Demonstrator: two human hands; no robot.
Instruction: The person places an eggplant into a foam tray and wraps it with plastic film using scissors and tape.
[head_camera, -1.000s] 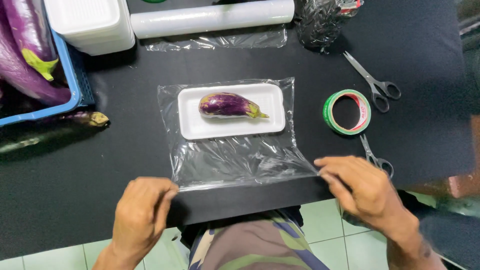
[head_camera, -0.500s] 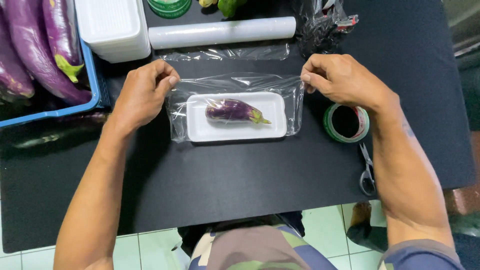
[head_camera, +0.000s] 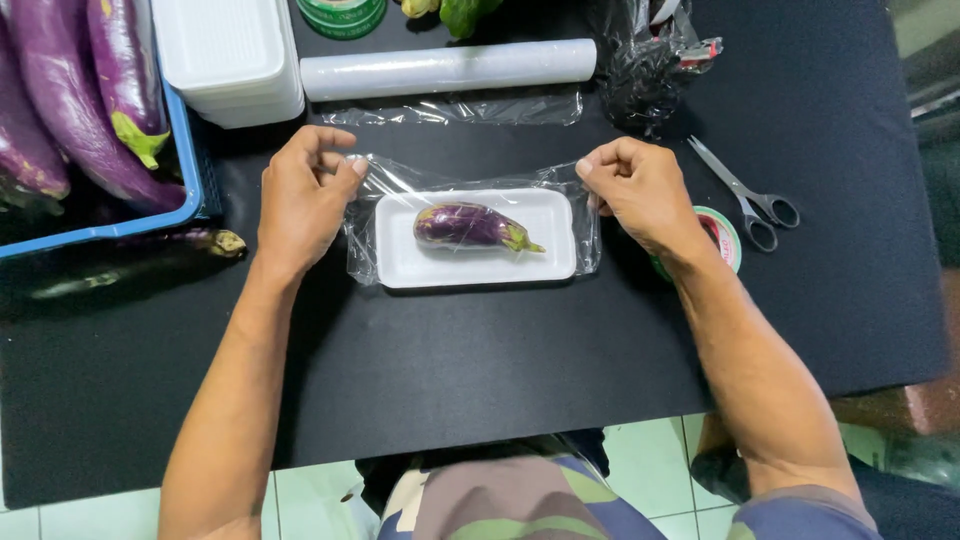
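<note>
Cling film (head_camera: 470, 180) over the eggplant tray (head_camera: 475, 262), edges pinched between both hands' fingers (head_camera: 345, 170).

Bare left hand (head_camera: 300, 195) and bare right hand (head_camera: 645, 190), forearms uncovered, no rings or watch; camouflage-patterned garment in green, brown and grey, bottom centre of the frame.

Bright, even light; sharp focus.

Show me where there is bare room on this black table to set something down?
The widest bare patch of the black table lies between the white foam tray and the near edge, between the forearms. Another lies right of the steel scissors. The far edge is crowded: cling-film roll, stacked white trays, blue crate.
</note>
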